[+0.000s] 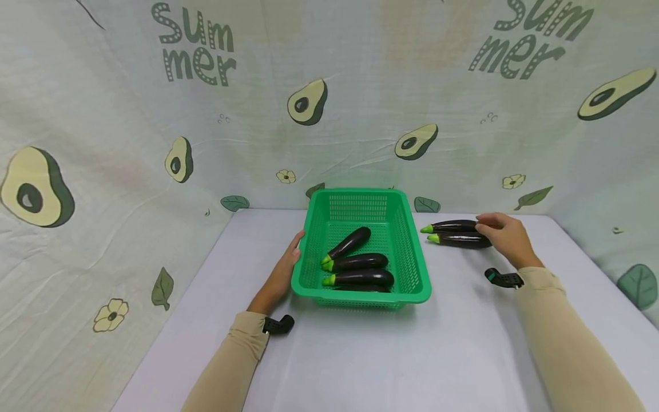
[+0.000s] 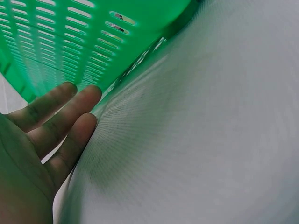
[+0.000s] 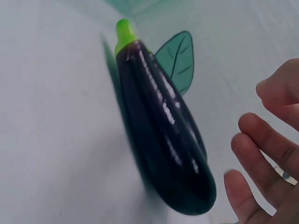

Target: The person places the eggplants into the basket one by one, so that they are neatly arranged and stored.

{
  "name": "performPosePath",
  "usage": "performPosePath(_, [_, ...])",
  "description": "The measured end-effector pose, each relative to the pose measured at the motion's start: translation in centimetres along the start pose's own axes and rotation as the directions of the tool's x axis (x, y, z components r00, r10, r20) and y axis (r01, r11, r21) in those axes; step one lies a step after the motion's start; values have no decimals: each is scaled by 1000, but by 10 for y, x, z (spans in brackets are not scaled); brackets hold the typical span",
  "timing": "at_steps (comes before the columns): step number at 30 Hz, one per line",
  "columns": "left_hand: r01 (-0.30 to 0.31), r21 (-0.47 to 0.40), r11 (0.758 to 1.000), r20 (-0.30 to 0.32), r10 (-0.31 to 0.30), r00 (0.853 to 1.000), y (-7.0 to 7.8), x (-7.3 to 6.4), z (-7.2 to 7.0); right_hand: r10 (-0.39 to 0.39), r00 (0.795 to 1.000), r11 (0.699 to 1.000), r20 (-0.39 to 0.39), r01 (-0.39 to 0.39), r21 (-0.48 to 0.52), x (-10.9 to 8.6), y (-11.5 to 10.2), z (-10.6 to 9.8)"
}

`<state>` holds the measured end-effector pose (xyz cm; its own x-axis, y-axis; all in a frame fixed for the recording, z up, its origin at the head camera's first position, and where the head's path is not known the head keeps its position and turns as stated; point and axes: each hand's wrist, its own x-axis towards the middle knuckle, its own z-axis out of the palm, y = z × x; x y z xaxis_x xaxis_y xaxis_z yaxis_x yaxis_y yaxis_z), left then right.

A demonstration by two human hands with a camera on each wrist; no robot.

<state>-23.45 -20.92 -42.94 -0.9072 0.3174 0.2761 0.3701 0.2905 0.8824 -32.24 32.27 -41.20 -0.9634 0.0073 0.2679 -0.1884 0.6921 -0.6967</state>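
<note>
My left hand [image 1: 282, 273] rests against the left outer wall of a green plastic basket [image 1: 419, 260]. In the left wrist view, its extended fingers [image 2: 65, 109] touch the slotted wall near the table. Several dark purple eggplants with green stem ends lie in the basket, including one eggplant [image 1: 360, 262] near the middle. To the basket's right, my right hand [image 1: 508, 239] hovers at the blunt ends of two more, a front eggplant [image 1: 458, 240] and a rear eggplant [image 1: 449, 226]. The right wrist view shows loosely bent fingers [image 3: 275, 148] apart from the nearer eggplant.
A white-covered table [image 1: 370, 360] lies under everything. Behind it hangs a pale cloth [image 1: 355, 154] printed with avocados, leaves and lettering, and the cloth continues along both sides. The basket's raised rim [image 1: 360, 298] surrounds the eggplants inside.
</note>
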Motion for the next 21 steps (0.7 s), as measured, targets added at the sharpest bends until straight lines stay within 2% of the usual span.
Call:
performPosePath(8, [7, 4, 1000, 2, -7, 1000, -2, 0, -1, 0, 999, 998, 43, 3, -65, 1, 14, 3])
performPosePath(13, [17, 5, 1000, 4, -17, 1000, -3, -1, 0, -31, 996, 994, 87, 40, -98, 1, 19, 6])
performPosePath(21, [20, 5, 1000, 0, -20, 1000, -3, 0, 1, -24, 989, 994, 144, 39, -102, 1, 31, 9])
